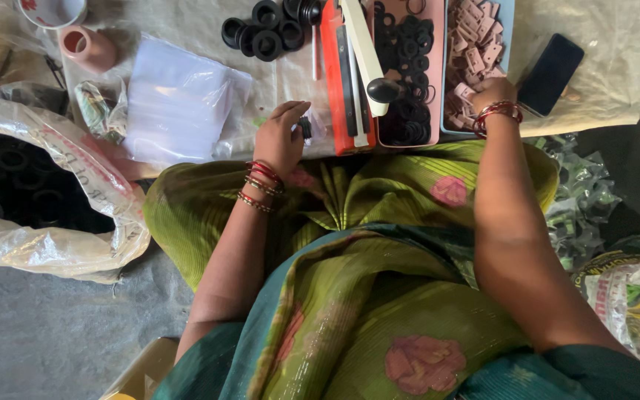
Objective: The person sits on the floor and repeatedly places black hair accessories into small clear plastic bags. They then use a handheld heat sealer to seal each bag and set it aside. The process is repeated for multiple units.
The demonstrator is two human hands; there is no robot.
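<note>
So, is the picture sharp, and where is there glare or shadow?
Head view: mostly sharp around the hands, left hand and right hand; soft daylight, no hard shadows; mild glare on the clear bags and the sack; the sack's inside is dark; the lower cloth near the camera looks slightly soft.

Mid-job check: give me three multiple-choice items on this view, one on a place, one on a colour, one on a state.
1. Where does the right hand reach?
A. tray of pink tags
B. big sack
C. phone
2. What colour are the rings in the pink tray?
A. white
B. black
C. green
3. How is the left hand?
A. flat and idle
B. pinching a small black part
C. lifting the cup

A: its fingers lie among the tags.
B: the tray holds black rings.
B: fingertips close on the part at the table edge.
</note>
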